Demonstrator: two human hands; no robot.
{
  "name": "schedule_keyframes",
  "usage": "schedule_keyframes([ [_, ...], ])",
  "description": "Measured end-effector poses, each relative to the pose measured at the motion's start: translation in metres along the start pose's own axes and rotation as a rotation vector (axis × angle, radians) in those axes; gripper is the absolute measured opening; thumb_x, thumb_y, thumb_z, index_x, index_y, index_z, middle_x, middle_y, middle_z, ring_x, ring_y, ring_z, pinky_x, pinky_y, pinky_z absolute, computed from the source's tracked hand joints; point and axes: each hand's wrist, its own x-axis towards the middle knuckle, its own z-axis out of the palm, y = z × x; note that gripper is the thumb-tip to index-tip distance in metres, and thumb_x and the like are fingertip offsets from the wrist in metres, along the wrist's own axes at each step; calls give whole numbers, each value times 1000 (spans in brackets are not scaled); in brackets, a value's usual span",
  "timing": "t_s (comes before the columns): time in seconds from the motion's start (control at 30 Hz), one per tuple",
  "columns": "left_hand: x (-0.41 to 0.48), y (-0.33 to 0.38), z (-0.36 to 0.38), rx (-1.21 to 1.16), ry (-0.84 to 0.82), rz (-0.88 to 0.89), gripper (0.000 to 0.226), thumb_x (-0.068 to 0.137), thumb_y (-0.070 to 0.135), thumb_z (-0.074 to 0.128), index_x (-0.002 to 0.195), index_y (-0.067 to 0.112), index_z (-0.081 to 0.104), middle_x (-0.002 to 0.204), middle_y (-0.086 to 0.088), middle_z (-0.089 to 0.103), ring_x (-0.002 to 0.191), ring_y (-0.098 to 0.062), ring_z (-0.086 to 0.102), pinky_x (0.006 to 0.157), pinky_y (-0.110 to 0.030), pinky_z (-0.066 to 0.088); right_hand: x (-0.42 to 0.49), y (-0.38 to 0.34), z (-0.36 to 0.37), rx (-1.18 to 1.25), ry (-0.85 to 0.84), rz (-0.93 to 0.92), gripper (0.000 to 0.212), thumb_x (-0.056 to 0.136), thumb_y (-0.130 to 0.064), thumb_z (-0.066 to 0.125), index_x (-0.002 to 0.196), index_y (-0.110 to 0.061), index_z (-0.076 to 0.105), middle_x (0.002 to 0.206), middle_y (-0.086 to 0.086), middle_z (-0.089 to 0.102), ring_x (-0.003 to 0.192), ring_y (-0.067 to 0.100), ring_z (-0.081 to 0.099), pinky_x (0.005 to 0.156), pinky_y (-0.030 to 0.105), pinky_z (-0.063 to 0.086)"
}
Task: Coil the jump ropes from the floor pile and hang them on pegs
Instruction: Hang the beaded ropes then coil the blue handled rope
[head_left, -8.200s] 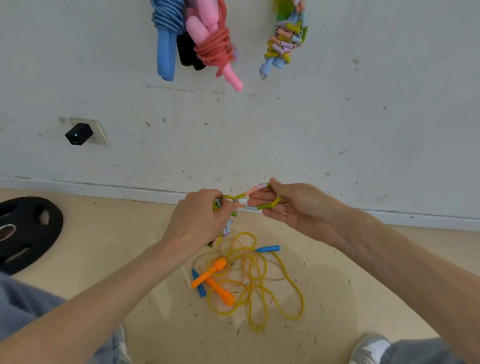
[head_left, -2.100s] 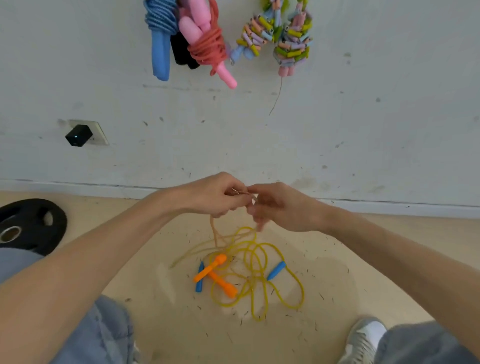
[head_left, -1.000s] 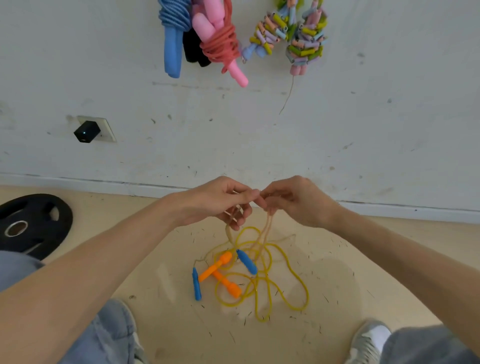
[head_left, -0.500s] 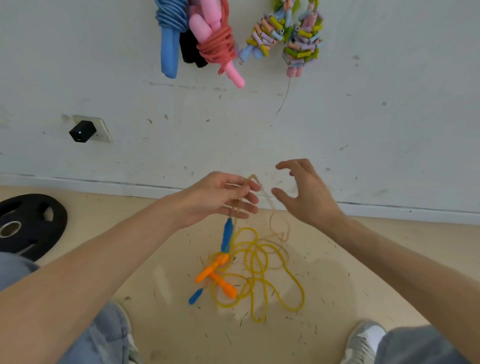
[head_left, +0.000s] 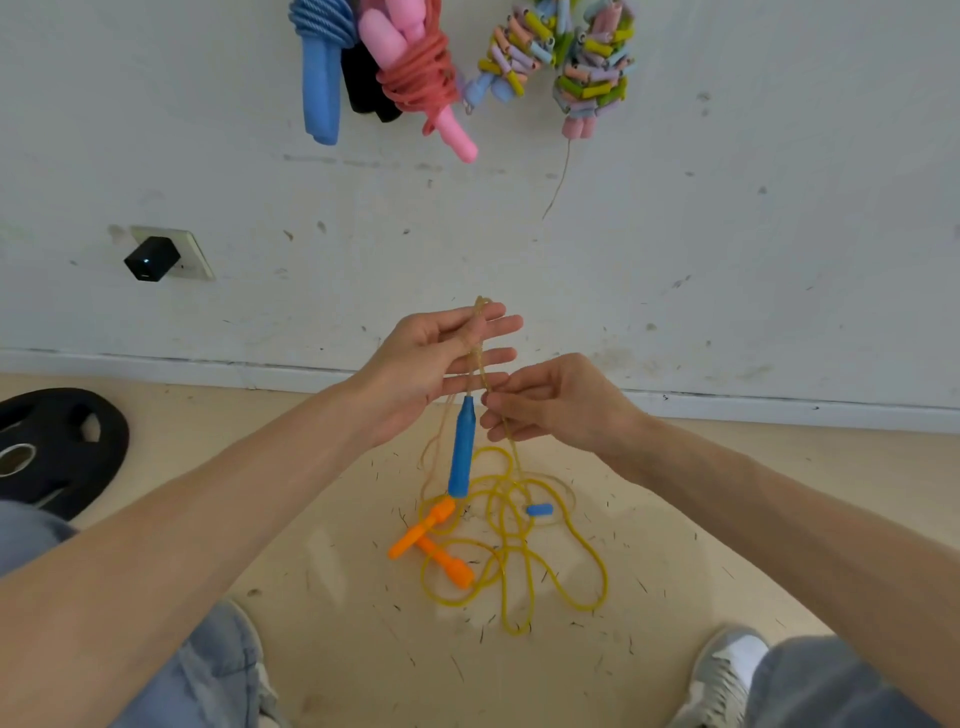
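Black weight plate (head_left: 62, 447) lies far L on the floor (head_left: 332, 665). L hand (head_left: 431, 369) is up, fingers out straight; the thin see-through rope (head_left: 474, 358) hangs in a loop over them. Can't tell if the thumb pins it. Its blue handle (head_left: 461, 452) dangles just under those fingers, long way up & down, hard smooth plastic. R hand (head_left: 556, 408) is right beside, fingers curled, pinching one bendy strand. Rest of rope runs down to the floor pile, mixed w/ yellow rope (head_left: 529, 587) & orange handles (head_left: 423, 530). R hand is closer for the next wrap, I think.
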Motion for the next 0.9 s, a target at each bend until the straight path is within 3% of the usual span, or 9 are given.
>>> schedule_keyframes([
  [0.1,0,1,-1,63,29,38,35,107,24,52,139,12,60,128,5,73,113,-19,73,94,-29,59,-3,-11,-9,62,-64,-20,16,97,-17,73,105,-5,79,97,13,80,91,28,79,78,33,63],
  [0.27,1,-4,-4,-129,28,9,29,108,20,50,128,8,67,124,-4,75,112,-21,73,95,-30,59,0,-30,-26,361,-119,-97,18,100,-20,68,113,-9,76,113,15,77,108,30,75,89,34,61],
  [0.43,-2,-18,7,-84,-130,-19,35,110,25,45,133,6,64,130,-10,71,120,-31,69,107,-37,52,8,-41,-38,564,-30,-137,25,103,-17,64,122,-3,69,120,13,75,114,29,73,88,33,61],
  [0.53,-10,-26,15,33,-283,-81,35,111,33,42,129,14,65,120,-14,75,115,-33,71,109,-39,50,11,-47,-44,633,31,-160,24,103,-14,62,123,-1,67,117,11,76,113,28,74,85,31,61],
  [0.73,-20,-38,22,141,-375,-185,31,110,33,43,111,17,70,89,-4,67,95,-27,73,89,-31,57,21,-54,-73,728,318,-217,32,101,-13,65,128,3,64,113,10,78,110,26,75,95,35,61],
  [0.8,-19,-39,20,154,-377,-197,28,110,30,47,106,15,70,83,-2,60,83,-23,69,88,-37,58,24,-46,-85,520,439,-162,30,101,-16,67,126,1,67,114,10,78,107,23,76,100,36,59],
  [0.9,-16,-34,19,130,-324,-176,28,110,31,48,108,15,70,79,-1,55,71,-19,61,83,-41,60,28,-24,-91,-118,456,95,45,95,-20,75,136,-4,63,125,12,73,111,24,73,104,37,55],
])
